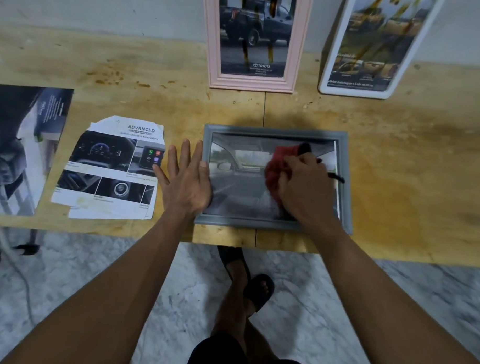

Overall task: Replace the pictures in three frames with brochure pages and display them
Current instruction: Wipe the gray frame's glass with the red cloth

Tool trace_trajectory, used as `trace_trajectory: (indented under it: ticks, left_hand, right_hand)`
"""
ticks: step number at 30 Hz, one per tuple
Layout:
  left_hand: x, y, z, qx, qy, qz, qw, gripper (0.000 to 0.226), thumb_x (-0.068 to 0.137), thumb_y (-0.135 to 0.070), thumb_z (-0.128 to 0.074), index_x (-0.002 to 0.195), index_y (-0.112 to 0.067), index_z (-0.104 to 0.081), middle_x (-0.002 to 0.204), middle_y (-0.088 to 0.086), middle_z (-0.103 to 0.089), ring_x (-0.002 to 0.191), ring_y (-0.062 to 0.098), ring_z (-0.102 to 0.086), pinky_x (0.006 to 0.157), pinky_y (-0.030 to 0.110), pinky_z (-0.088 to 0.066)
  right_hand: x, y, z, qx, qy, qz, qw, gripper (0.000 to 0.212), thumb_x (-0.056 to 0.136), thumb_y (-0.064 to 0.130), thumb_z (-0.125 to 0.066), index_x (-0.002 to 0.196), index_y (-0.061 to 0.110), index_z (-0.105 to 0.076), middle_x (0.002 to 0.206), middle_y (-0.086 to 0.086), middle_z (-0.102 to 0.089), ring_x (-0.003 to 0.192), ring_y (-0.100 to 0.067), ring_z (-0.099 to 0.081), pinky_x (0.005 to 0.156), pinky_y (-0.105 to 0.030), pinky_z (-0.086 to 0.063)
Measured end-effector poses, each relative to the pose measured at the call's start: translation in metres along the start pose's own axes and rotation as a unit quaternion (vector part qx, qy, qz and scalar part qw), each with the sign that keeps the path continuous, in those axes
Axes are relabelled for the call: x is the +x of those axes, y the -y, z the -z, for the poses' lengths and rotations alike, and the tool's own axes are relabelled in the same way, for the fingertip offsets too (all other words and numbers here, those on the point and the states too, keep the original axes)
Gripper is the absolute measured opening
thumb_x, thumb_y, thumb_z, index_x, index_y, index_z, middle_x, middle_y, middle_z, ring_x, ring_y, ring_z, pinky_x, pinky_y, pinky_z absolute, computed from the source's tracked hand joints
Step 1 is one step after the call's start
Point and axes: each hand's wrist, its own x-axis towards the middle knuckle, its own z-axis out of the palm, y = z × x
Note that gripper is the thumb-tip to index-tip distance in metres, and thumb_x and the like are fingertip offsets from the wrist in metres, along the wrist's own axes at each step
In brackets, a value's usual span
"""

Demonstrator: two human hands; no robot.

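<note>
A grey frame (pixel 276 132) lies flat near the table's front edge with a car-interior brochure page under its glass. My right hand (pixel 305 189) presses a bunched red cloth (pixel 277 169) onto the glass. My left hand (pixel 186 180) lies flat with fingers spread, its thumb side against the frame's left edge. A pink frame (pixel 252 81) with a dark pickup picture leans upright against the wall. To its right a white frame (pixel 372 91) with a yellowish brochure page leans tilted.
A cut brochure page (pixel 111 172) headed "ADVANCED" lies left of my left hand. A larger dark brochure sheet (pixel 19 147) sits at the far left. The wooden table (pixel 410 174) ends just below the grey frame; my sandalled feet stand on marble floor beneath.
</note>
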Motion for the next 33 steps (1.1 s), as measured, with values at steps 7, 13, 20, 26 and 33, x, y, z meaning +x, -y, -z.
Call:
trace_trajectory:
  ticks: [7, 13, 20, 26, 33]
  left_hand:
    - [0.004, -0.003, 0.004, 0.006, 0.028, 0.013, 1.0, 0.055, 0.106, -0.043, -0.014, 0.159, -0.036, -0.001, 0.167, -0.008, 0.011, 0.152, 0.021, 0.019, 0.117, 0.059, 0.017]
    - [0.009, -0.004, 0.006, -0.004, 0.047, 0.028, 0.998, 0.055, 0.106, -0.041, -0.021, 0.158, -0.04, -0.005, 0.167, -0.011, 0.011, 0.152, 0.019, 0.019, 0.116, 0.057, 0.019]
    - [0.011, -0.003, 0.009, -0.006, 0.058, 0.041, 0.997, 0.055, 0.105, -0.04, -0.022, 0.158, -0.041, -0.007, 0.167, -0.011, 0.011, 0.152, 0.018, 0.018, 0.117, 0.056, 0.019]
    - [0.009, -0.004, 0.008, 0.009, 0.047, 0.024, 0.999, 0.055, 0.106, -0.041, -0.02, 0.159, -0.038, -0.005, 0.167, -0.009, 0.01, 0.152, 0.022, 0.017, 0.117, 0.058, 0.016]
    - [0.009, -0.003, 0.008, 0.02, 0.045, 0.016, 0.999, 0.055, 0.106, -0.042, -0.017, 0.159, -0.037, -0.002, 0.167, -0.007, 0.01, 0.153, 0.024, 0.017, 0.117, 0.061, 0.014]
  right_hand:
    - [-0.012, -0.025, 0.013, -0.005, -0.02, -0.08, 0.997, 0.03, 0.092, 0.023, -0.047, 0.118, 0.013, -0.058, 0.12, -0.013, -0.054, 0.102, -0.038, -0.056, 0.078, -0.039, -0.046]
    - [-0.028, 0.05, -0.01, 0.099, 0.045, -0.02, 0.994, 0.03, 0.096, 0.029, -0.045, 0.118, 0.014, -0.058, 0.124, -0.01, -0.047, 0.104, -0.03, -0.054, 0.089, -0.045, -0.05]
    - [-0.061, 0.095, -0.022, 0.073, 0.101, 0.086, 0.988, 0.028, 0.093, 0.035, -0.053, 0.115, 0.019, -0.062, 0.125, -0.009, -0.049, 0.112, -0.034, -0.05, 0.085, -0.046, -0.047]
    - [-0.067, 0.025, -0.008, 0.064, 0.068, 0.018, 0.995, 0.026, 0.085, 0.037, -0.055, 0.106, 0.026, -0.066, 0.113, -0.001, -0.053, 0.099, -0.026, -0.056, 0.081, -0.041, -0.051]
    - [-0.058, -0.058, 0.024, 0.028, 0.049, -0.064, 0.996, 0.009, 0.076, 0.025, -0.068, 0.082, 0.02, -0.072, 0.091, 0.0, -0.057, 0.078, -0.026, -0.062, 0.059, -0.032, -0.045]
